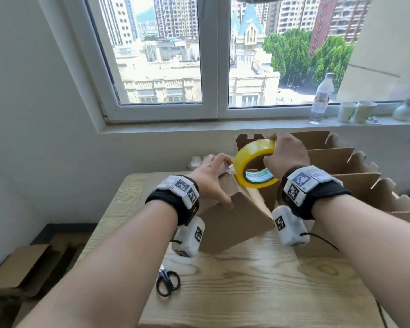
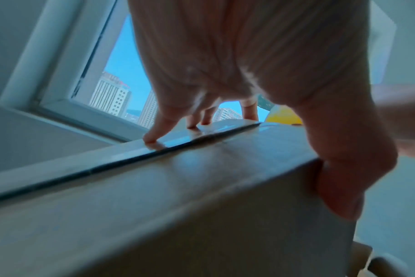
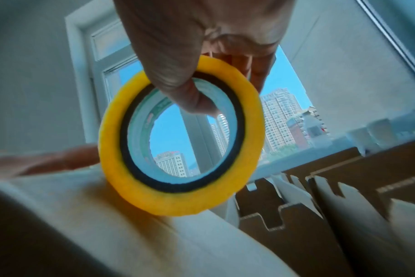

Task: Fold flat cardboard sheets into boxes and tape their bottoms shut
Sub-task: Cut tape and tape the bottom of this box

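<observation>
A brown cardboard box [image 1: 234,223] stands tilted on the wooden table [image 1: 270,280], closed flaps up. My left hand [image 1: 218,181] spreads over its top. In the left wrist view the fingertips [image 2: 152,139] press a clear tape strip [image 2: 178,139] onto the flap seam, and the thumb lies against the box [image 2: 201,206] side. My right hand [image 1: 273,150] grips a yellow tape roll [image 1: 246,152] just above the box's far edge. The thumb goes through the core of the roll [image 3: 178,202], and the fingers wrap the outside. A short stretch of tape runs from roll to left fingers.
Black-handled scissors [image 1: 167,281] lie on the table near my left forearm. Several assembled open boxes [image 1: 341,166] stand in a row at the right, against the wall. Flat cardboard [image 1: 17,268] lies on the floor at left. A water bottle [image 1: 321,98] and paper cups [image 1: 355,111] sit on the windowsill.
</observation>
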Demonstrator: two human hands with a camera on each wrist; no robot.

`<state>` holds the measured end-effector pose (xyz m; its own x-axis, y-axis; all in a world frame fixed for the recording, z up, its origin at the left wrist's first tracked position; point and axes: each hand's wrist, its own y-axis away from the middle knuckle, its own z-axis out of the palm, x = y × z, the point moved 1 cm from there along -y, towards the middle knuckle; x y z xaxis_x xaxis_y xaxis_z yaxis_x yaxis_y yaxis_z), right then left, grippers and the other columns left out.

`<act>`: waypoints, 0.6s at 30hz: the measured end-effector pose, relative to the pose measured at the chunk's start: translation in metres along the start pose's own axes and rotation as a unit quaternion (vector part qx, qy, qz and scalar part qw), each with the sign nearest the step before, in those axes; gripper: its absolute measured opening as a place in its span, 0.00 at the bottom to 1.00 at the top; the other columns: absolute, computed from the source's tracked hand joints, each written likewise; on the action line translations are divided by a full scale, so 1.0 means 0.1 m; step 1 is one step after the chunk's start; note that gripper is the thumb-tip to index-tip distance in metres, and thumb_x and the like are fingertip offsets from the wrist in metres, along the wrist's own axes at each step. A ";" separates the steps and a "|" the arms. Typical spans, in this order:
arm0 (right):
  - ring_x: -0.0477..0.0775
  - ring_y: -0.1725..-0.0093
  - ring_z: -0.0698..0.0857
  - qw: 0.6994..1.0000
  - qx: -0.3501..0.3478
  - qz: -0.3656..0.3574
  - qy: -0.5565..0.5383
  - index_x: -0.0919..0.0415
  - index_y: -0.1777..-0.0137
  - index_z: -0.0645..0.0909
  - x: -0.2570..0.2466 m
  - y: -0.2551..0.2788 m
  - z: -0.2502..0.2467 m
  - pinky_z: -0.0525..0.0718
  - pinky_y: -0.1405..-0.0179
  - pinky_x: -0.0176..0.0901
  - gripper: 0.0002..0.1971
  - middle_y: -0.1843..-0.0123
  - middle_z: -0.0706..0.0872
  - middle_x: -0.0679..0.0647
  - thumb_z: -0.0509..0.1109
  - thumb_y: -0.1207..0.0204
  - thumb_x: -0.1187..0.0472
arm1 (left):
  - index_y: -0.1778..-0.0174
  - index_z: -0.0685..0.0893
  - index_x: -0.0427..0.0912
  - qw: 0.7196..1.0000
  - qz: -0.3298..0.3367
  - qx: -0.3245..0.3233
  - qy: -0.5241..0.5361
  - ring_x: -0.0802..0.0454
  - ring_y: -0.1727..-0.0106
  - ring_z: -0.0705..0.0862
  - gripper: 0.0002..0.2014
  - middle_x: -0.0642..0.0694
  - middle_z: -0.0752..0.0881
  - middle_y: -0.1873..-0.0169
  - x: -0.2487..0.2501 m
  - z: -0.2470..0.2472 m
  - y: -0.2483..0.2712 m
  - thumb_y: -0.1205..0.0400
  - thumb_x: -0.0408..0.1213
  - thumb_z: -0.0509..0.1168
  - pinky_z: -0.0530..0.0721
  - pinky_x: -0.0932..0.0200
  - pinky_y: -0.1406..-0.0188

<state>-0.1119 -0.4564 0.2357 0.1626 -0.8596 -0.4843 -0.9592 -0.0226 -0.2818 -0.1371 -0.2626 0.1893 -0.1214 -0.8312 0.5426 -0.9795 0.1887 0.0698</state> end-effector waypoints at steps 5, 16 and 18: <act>0.59 0.42 0.75 0.988 0.047 -0.138 0.054 0.60 0.40 0.79 -0.55 0.01 0.05 0.74 0.44 0.48 0.16 0.44 0.83 0.57 0.67 0.29 0.68 | 0.32 0.63 0.56 0.987 0.009 0.071 0.141 0.55 0.32 0.69 0.51 0.50 0.67 0.31 -0.34 0.08 0.21 0.45 0.39 0.87 0.73 0.60 0.35; 0.59 0.41 0.75 0.951 -0.046 -0.272 0.141 0.57 0.40 0.81 -1.18 0.41 0.86 0.75 0.41 0.49 0.19 0.47 0.83 0.54 0.68 0.32 0.70 | 0.20 0.56 0.58 0.994 -0.052 -0.054 0.084 0.45 0.21 0.55 0.57 0.49 0.60 0.24 -1.22 0.27 0.45 0.42 0.63 0.80 0.58 0.44 0.19; 0.60 0.44 0.76 0.952 -0.046 -0.271 0.132 0.57 0.42 0.81 -1.19 0.47 0.96 0.74 0.44 0.48 0.19 0.49 0.84 0.54 0.69 0.34 0.70 | 0.23 0.65 0.57 0.994 -0.044 -0.056 0.078 0.44 0.24 0.60 0.54 0.50 0.63 0.29 -1.26 0.33 0.43 0.44 0.70 0.75 0.60 0.45 0.20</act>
<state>-0.1537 -0.3064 0.2005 0.5868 -0.8075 -0.0595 -0.7693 -0.5331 -0.3521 -0.1696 -0.1671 0.0970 -0.0009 -0.7579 0.6524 -0.9602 0.1829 0.2111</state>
